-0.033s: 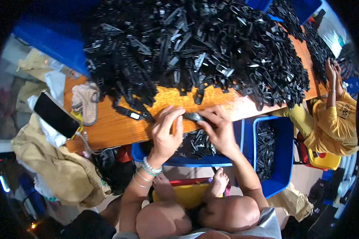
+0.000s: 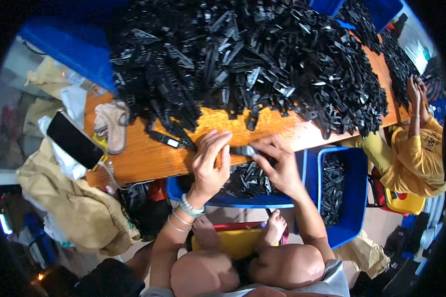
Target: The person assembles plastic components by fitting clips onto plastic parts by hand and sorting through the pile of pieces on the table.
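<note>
Over the front edge of the wooden table, my two hands are close together. A small dark grey plastic piece, smeared by motion, lies between them. My right hand pinches its right end between thumb and fingers. My left hand is curled, fingers together and thumb near the piece's left end; what lies inside its grip is hidden. Just beyond the hands, a large heap of black plastic clips covers the table. A loose black clip with a pale window lies left of my left hand.
Below the table edge, a blue bin holds black pieces; another blue bin stands to its right. A phone, a slipper-shaped beige pad and brown paper are at left. A person in yellow works at far right.
My right hand has shifted slightly right, and the grey piece looks more level and more blurred. My left hand holds nearly the same pose. The whole view has shifted a little.
</note>
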Demonstrator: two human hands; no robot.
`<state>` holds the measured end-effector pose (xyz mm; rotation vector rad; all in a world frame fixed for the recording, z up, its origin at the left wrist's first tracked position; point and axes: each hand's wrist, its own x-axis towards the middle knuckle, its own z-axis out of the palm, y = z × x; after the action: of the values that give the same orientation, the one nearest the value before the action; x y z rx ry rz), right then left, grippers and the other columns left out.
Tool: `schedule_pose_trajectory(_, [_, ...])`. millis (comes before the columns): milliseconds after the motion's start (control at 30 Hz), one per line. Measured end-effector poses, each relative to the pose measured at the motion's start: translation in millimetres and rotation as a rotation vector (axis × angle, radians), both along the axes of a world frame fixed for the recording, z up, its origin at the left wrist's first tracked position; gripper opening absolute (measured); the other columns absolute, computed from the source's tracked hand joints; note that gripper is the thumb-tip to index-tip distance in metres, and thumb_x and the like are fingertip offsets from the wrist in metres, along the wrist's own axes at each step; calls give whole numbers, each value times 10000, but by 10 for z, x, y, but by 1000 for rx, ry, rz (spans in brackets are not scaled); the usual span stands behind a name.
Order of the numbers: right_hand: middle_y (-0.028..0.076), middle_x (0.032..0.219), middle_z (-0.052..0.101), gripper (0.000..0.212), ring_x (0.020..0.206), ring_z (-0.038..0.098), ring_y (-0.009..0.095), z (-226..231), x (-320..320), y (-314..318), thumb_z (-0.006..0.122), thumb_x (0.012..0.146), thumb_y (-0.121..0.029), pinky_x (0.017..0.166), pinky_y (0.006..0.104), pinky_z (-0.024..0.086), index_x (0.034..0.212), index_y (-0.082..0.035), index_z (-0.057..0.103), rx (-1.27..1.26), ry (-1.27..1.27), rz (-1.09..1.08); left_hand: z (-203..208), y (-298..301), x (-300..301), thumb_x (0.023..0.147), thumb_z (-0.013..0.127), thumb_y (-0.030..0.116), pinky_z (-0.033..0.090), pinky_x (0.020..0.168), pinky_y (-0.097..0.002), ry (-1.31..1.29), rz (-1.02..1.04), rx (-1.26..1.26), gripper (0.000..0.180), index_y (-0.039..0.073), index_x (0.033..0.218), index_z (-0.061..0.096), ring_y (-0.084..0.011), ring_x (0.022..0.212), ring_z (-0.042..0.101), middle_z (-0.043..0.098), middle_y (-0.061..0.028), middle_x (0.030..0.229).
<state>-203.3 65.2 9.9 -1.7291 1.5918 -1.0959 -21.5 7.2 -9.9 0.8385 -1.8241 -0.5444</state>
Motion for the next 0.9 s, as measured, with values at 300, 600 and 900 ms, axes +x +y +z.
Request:
schedule_pose_trajectory(300, [194, 1209, 575, 471, 1097, 579, 336, 29, 28, -356, 643, 748, 42, 956, 362, 469, 1214, -27, 635, -96, 240, 62, 313, -562, -6, 895, 642, 139, 507, 665, -432, -257, 238, -47, 164, 5, 987, 616, -319, 839, 628, 584, -151, 961])
schedule_pose_trajectory(600, [198, 1270, 508, 348, 1157, 526, 349, -641, -207, -651, 563, 845, 76, 1014, 384, 421, 1180, 8, 626, -286, 362, 23, 64, -858, -344, 916, 569, 144, 468, 684, -491, -502, 337, 149, 218, -67, 966, 560, -366, 733, 622, 602, -231, 936])
schedule_pose_trajectory(900, [210, 1228, 531, 341, 1172, 508, 389, -599, -223, -612, 529, 861, 55, 1029, 435, 387, 1198, 16, 563, -331, 283, 22, 32, -801, -403, 834, 582, 77, 437, 703, -438, -596, 393, 91, 214, -84, 974, 594, -313, 761, 610, 626, -209, 892])
